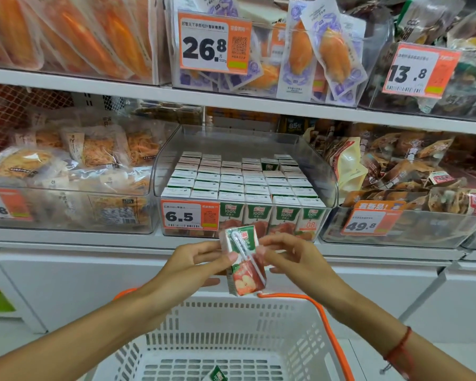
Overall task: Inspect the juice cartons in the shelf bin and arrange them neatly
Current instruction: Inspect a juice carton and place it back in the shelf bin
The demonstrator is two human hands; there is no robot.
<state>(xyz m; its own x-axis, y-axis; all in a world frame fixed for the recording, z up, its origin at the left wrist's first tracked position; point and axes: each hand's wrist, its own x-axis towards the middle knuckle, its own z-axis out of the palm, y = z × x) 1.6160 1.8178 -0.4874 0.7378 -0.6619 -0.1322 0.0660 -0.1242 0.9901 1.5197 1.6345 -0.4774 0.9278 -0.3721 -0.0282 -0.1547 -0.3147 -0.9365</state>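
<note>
Setting: shop aisle, white shelving in tiers; white shelf edge (231, 244) runs left to right just beyond the hands; white cabinet fronts below it.

Clear shelf bin (324, 171) sits centre on the middle tier; juice cartons (232, 180) packed inside it upright in tight rows, white tops showing, green-and-red faces visible through the near wall; one carton toward the far right of the rows shows a green face rather than a white top, so it lies differently from its neighbours; orange price tag (189, 215) reading 6.5 fixed at the near left of the bin.

Held carton (243, 261) is out of the bin, in the air just near of the shelf edge and above the basket; tilted, top leaning left, wrapped straw lying down its face (print blurred, apple picture legible).

Left hand (197, 264): fingers and thumb curled on the carton's left side, gripping it; right hand (287, 259): fingertips pinching the carton's right edge; red cord on the right wrist.

White basket (259, 323) with orange handles nearest the camera, below the hands; one further green carton (217, 374) lies on its floor, partly cut off by the frame.

Neighbouring bins: bagged snacks (74, 160) to the left, brown-wrapped packets (412, 171) to the right; upper tier holds orange and purple pouches (324, 50) with tags 26.8 and 13.8.
</note>
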